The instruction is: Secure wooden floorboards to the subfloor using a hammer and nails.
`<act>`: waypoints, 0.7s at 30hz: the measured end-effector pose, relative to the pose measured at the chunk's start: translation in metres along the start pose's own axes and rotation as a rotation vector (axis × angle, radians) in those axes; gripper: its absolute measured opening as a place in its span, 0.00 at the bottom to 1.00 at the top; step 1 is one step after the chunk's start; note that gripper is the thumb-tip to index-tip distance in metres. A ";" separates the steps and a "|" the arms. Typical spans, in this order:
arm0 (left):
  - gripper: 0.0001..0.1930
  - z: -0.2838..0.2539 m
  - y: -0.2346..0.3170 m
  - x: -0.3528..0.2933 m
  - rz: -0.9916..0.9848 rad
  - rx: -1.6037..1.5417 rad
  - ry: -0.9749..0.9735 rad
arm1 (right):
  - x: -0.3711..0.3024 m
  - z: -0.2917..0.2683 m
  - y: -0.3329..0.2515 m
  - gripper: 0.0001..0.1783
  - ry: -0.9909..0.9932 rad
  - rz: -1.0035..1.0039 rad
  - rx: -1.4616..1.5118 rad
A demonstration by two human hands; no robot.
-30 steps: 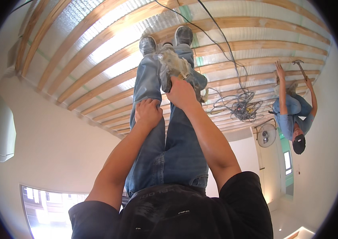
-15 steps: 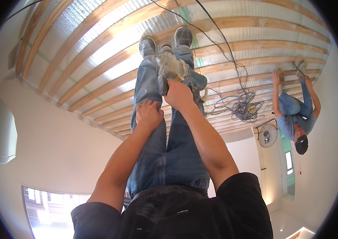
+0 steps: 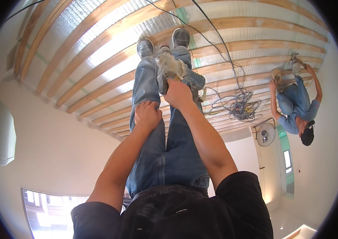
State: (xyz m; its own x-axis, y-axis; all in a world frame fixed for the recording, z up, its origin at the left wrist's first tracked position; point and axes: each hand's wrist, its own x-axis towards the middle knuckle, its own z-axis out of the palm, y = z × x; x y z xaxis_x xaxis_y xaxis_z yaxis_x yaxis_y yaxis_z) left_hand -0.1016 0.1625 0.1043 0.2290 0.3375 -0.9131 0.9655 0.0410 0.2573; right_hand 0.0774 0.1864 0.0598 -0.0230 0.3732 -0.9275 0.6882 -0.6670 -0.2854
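Observation:
My right hand [image 3: 178, 95] is closed around the handle of a dusty power tool [image 3: 169, 65], held low in front of my legs. Pale, worn casing covers its body, and a blue-grey cylindrical part [image 3: 196, 81] sticks out to the right. Its exact kind cannot be made out. My left hand [image 3: 148, 114] lies on my left trouser leg [image 3: 144, 89] near the knee, fingers bent over the denim, holding nothing I can see. Both my shoes [image 3: 145, 47] stand beyond the tool on the battened floor.
Wooden battens [image 3: 256, 44] run across the floor over silvery sheeting. Tangled cables [image 3: 243, 106] lie at right, with more cords leading away. A co-worker [image 3: 296, 101] crouches at far right, holding a hammer [image 3: 301, 62] near a small wooden block [image 3: 276, 73]. A fan [image 3: 265, 134] stands close by.
The co-worker has shifted, head and arms now placed differently, with the hammer raised nearer the far side. My hands keep their hold and place; the view has shifted slightly.

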 end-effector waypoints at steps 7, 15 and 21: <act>0.15 0.003 -0.001 -0.001 -0.005 0.002 -0.023 | 0.009 0.008 0.007 0.16 0.003 -0.037 -0.045; 0.15 0.004 -0.004 -0.003 -0.003 0.006 -0.001 | 0.008 0.002 0.006 0.17 -0.052 -0.001 -0.075; 0.13 0.007 -0.005 -0.002 -0.004 -0.018 0.005 | 0.011 0.006 0.008 0.18 -0.017 -0.019 -0.032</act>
State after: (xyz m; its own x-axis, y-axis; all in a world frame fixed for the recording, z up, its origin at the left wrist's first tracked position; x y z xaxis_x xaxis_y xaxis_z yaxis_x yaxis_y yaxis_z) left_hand -0.1056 0.1552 0.1026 0.2244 0.3417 -0.9126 0.9640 0.0596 0.2593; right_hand 0.0781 0.1810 0.0462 -0.0482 0.3747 -0.9259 0.7102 -0.6389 -0.2956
